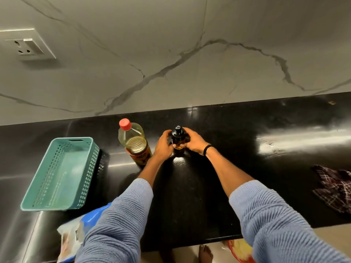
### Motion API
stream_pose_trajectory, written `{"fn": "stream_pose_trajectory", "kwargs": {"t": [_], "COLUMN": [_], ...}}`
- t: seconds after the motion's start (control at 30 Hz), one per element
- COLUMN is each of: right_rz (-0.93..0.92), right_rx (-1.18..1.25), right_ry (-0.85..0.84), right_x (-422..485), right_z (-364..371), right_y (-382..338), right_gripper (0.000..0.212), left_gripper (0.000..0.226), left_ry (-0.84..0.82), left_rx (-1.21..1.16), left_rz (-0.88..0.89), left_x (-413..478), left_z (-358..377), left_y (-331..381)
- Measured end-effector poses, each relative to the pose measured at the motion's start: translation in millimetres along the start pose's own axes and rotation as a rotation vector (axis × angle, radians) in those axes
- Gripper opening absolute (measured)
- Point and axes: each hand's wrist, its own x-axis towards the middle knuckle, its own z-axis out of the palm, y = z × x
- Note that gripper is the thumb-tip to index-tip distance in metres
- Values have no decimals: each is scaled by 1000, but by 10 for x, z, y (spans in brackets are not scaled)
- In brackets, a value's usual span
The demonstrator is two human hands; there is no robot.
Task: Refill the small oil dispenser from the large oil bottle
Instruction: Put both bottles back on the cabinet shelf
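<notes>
Opening small oil dispenser (177, 136) — top on.
Gripped by left hand (164, 144) and right hand (193, 141) on bench (247, 168); next, likely: unscrew top, uncap large oil bottle (133, 141).

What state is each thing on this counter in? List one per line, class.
Large oil bottle: upright, capped, partly full.
Small oil dispenser: upright, top on, held.
Left hand: curled round dispenser.
Right hand: curled round dispenser.
Basket: open side up.
Cloth: crumpled.

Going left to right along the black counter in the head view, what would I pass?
Basket → oil bottle → left hand → dispenser → right hand → checked cloth.
</notes>
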Motion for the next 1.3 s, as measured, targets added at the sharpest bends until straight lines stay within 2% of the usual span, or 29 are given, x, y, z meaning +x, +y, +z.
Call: {"fn": "stream_pose_trajectory", "kwargs": {"t": [0.33, 0.63, 0.77, 1.03, 1.13, 1.3], "right_rz": [21, -47, -167, -373, -451, -554], "right_rx": [135, 267, 309, 341, 271, 150], "right_ry": [-29, -89, -140, -204, -168, -120], "right_x": [-56, -576, -953, -1914, -2252, -2784], "right_z": [0, -85, -287, -828, -998, -1273], "right_y": [89, -76, -446, -1466, -1817, -2359], "right_gripper": [79, 76, 73, 67, 69, 81], "left_gripper": [60, 56, 53, 48, 46, 43], "left_ry": [-45, -47, -25, 35, 90, 325], "left_rx": [-53, -110, -186, -250, -158, 41], "left_rz": [59, 114, 188, 460, 570, 720], "left_x": [-107, -554, -861, -1594, -1882, -2327], "left_z": [-45, -177, -408, -962, -1195, -1491], "left_y": [-60, 120, 431, 1366, 1769, 2371]}}
